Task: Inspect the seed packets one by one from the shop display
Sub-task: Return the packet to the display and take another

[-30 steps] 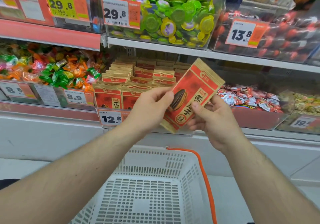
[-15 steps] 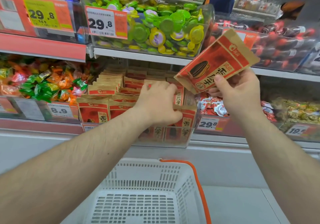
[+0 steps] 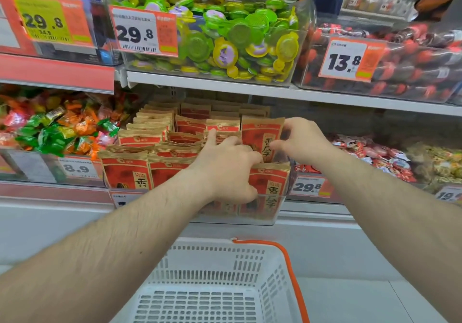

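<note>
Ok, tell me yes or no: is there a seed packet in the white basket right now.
No, the white basket shows only its bare slotted floor; the seed packets all sit in the shelf bin.

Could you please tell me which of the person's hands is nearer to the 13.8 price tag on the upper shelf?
Right. The right hand holds a seed packet below and left of the 13.8 price tag; the left hand sits further left and lower, in the packet bin.
</note>
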